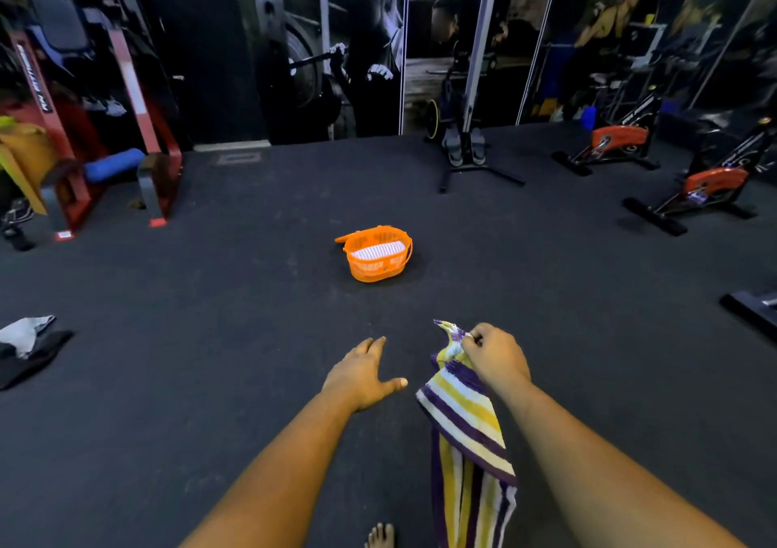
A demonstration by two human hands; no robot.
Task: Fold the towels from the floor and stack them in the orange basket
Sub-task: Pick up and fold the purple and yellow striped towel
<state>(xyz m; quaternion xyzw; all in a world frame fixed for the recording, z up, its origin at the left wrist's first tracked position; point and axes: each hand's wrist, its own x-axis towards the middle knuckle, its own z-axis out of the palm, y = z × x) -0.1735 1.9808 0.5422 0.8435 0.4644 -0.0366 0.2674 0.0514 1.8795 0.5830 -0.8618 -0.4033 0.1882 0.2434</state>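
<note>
The right hand (pixel 496 358) pinches a corner of a purple, yellow and white striped towel (pixel 466 425), which hangs down from that grip — the left hand (pixel 363 375) is just beside it, fingers straight and spread, holding nothing. Beyond both hands, well apart from them on the dark floor (pixel 210 337), stands the orange basket (pixel 375 268), a folded striped towel (pixel 378 249) lying inside. Far left of the basket — a grey and black cloth heap (pixel 29 347).
</note>
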